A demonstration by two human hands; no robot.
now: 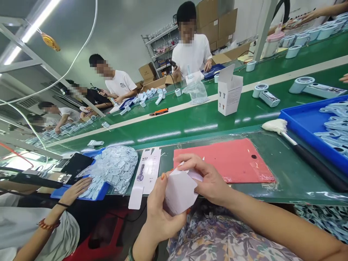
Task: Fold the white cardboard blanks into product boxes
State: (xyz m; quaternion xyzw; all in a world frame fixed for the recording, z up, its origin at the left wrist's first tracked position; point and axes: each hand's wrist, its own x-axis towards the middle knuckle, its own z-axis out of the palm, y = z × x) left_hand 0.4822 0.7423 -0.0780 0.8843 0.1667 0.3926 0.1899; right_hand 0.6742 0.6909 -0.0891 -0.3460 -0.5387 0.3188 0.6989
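Observation:
A small white cardboard box [179,192] is held up in front of my lap, its end facing me. My left hand [160,214] wraps around its left side and underside. At the box's upper right, my right hand [208,177] grips the edge by its flaps, fingers bent over the top. Behind my hands a red mat [217,159] lies on the bench. Left of it rests a flattened printed white carton [146,172]. An upright white box [230,92] with raised flaps stands on the green belt beyond.
A blue tray [301,123] of light blue parts sits at right, beside a black-handled tool [312,156] with a wrapped head. At left, a co-worker's hand [77,188] touches parts near a bulging clear bag [119,168]. Orange-handled pliers [160,112] lie on the belt [168,127]; several people work across it.

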